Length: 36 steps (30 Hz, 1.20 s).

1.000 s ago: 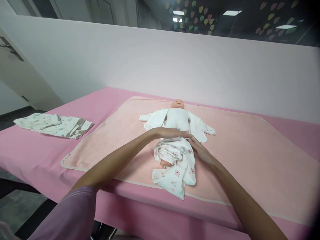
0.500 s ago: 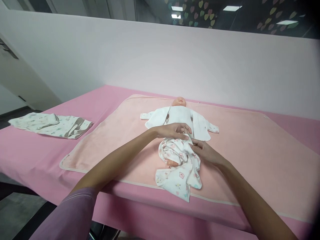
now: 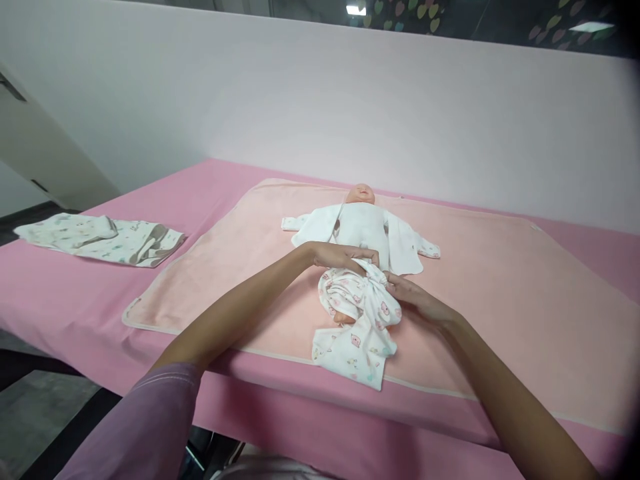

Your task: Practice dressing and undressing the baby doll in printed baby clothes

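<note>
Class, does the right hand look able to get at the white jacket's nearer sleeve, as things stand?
Probably yes: nothing stands between the right hand and that sleeve, though its fingers are at the printed garment.

Blanket on bench, wall behind. Baby doll on blanket, head toward wall; top on torso, pants around legs, front side. Folded cloth on bench, left of blanket.
</note>
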### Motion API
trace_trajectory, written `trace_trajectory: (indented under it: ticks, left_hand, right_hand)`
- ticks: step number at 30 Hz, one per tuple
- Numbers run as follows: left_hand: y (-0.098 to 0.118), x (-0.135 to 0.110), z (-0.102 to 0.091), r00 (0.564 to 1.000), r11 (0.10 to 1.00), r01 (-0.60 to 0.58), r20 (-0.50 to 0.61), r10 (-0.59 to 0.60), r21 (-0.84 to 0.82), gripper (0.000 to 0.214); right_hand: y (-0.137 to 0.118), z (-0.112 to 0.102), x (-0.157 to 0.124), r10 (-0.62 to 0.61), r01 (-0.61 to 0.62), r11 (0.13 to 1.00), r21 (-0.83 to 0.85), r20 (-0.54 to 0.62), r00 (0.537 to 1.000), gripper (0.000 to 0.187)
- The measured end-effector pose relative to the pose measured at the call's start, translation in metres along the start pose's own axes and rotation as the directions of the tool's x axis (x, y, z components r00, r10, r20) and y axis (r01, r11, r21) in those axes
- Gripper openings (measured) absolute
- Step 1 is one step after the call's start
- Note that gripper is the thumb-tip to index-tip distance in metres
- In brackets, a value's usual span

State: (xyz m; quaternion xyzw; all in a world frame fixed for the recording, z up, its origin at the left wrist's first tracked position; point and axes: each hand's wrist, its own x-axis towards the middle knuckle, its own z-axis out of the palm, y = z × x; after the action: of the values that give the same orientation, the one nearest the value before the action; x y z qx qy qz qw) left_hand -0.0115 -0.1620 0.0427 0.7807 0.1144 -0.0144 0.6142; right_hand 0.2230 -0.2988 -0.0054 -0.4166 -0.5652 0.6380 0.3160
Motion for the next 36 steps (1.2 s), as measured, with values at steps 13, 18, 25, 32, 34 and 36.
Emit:
trace_trajectory:
  ticks: [13,18,25,32,34,36]
  left_hand:
    - [-0.011,0.001,-0.007,0.987,0.99,0.142,0.072,-0.14,-0.011,0.042]
    - [-0.004,0.001,0.0,0.998,0.999,0.046,-0.051,-0.046,0.003,0.039]
    - [-0.017,0.003,-0.006,0.987,0.984,0.156,0.063,-0.151,-0.085,0.047]
    - [-0.021,0.003,-0.003,0.998,0.99,0.056,-0.008,-0.057,-0.133,0.049]
    - [-0.02,0.004,-0.002,0.999,0.991,0.034,-0.034,-0.039,-0.131,0.049]
    - [-0.021,0.004,-0.002,0.997,0.99,0.059,-0.031,-0.064,-0.127,0.048]
  right_hand:
    - [0.008,0.014,0.013,-0.138,0.143,0.99,-0.003,-0.277,0.951,0.052]
    - [0.006,0.006,0.001,-0.014,0.015,0.992,-0.125,0.012,1.0,0.049]
    - [0.012,0.009,0.007,-0.104,0.094,0.993,-0.069,-0.159,0.982,0.055]
    - [0.008,0.011,0.002,-0.035,0.027,0.99,-0.135,-0.057,0.998,0.059]
    - [0.009,0.007,-0.003,0.027,-0.011,0.988,-0.154,0.107,0.994,0.055]
    - [0.01,0.004,-0.004,0.032,-0.018,0.994,-0.109,0.131,0.991,0.05]
